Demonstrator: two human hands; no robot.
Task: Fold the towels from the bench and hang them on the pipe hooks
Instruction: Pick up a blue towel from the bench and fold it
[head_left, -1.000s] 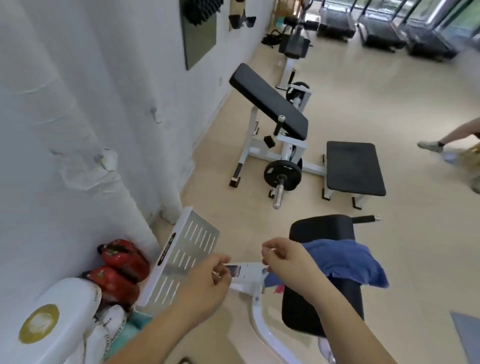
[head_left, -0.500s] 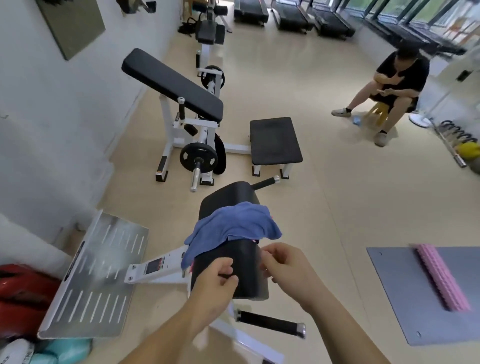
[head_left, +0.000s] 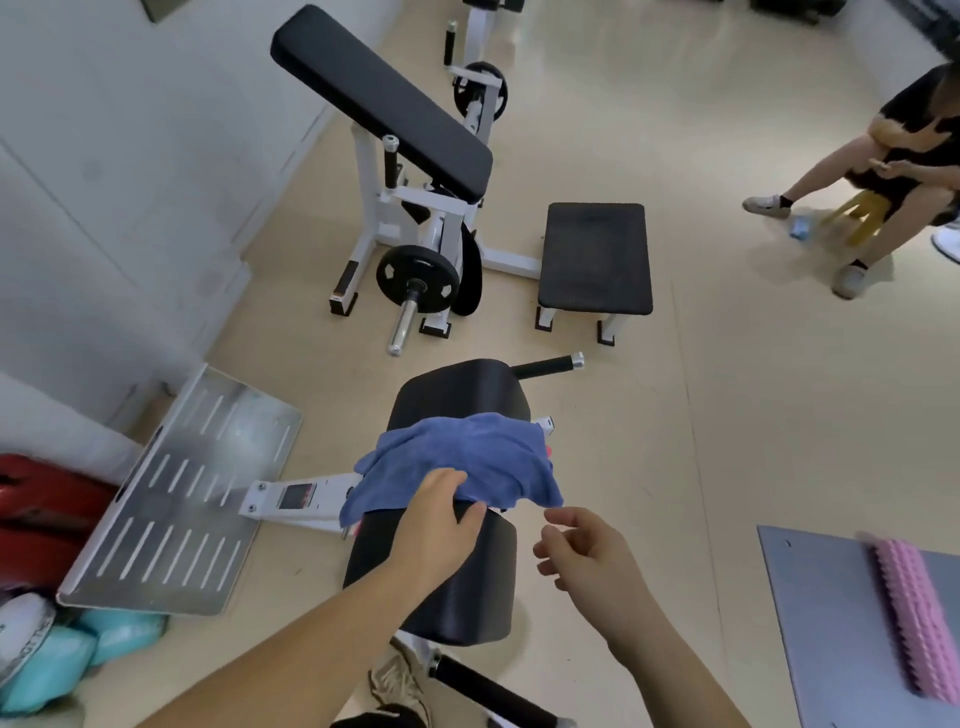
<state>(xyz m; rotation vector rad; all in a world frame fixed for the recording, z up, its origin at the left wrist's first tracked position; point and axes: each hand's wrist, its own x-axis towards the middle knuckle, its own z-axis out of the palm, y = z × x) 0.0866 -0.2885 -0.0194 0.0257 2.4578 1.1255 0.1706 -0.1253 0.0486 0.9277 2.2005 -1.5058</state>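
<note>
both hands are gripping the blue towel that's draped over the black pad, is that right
Not quite. Only the left hand grips the blue towel draped over the black pad. The right hand hangs beside the pad, clear of the towel, fingers loosely curled and holding nothing. The head view shows it.

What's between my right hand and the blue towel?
Nothing: in the head view, only a strip of bare floor separates the right hand from the blue towel at its hanging corner.
</note>
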